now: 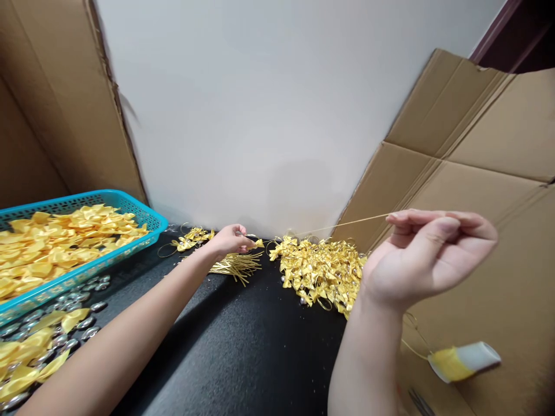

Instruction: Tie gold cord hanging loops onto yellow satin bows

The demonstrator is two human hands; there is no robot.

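My left hand (234,240) is closed in a pinch at a small yellow ribbon bow (259,243), above a bundle of gold twist ties (237,266). My right hand (427,254) is raised at the right, its fingers pinched on a thin yellow thread (362,220). The thread stretches taut leftward toward the bow; exactly where it meets the bow is too fine to tell. Below the thread lies a heap of finished-looking yellow bows (321,271) with gold loops and beads.
A turquoise basket (158,224) of yellow bows stands at the left. Shiny oval beads (89,333) and loose bows (26,352) lie before it. A spool of yellow thread (453,364) and a dark pointed tool (420,401) are at lower right. Cardboard panels (481,133) flank the black table (243,341).
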